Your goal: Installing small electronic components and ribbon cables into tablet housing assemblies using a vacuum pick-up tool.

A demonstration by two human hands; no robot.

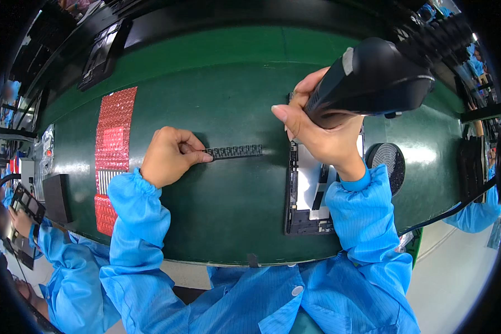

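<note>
My left hand (pixel 170 155) is closed, pinching one end of a narrow black strip (pixel 236 151) between thumb and fingers. Rows of small pieces or slots run along the strip, which points right over the green mat. My right hand (pixel 328 131) wraps around a bulky black electric screwdriver (pixel 373 80) with a thick coiled cable. The tool hides most of that grip, and its tip cannot be seen. Below the right hand and forearm lies an opened flat device chassis (pixel 306 183), silver inside with black edges, partly covered by the arm.
A round black dish (pixel 388 161) sits right of the chassis. At the left lie red bubble wrap (pixel 116 111) and a dark block (pixel 57 199). A black panel (pixel 103 53) rests at the back left. A co-worker's hand (pixel 21 222) holds a frame at far left.
</note>
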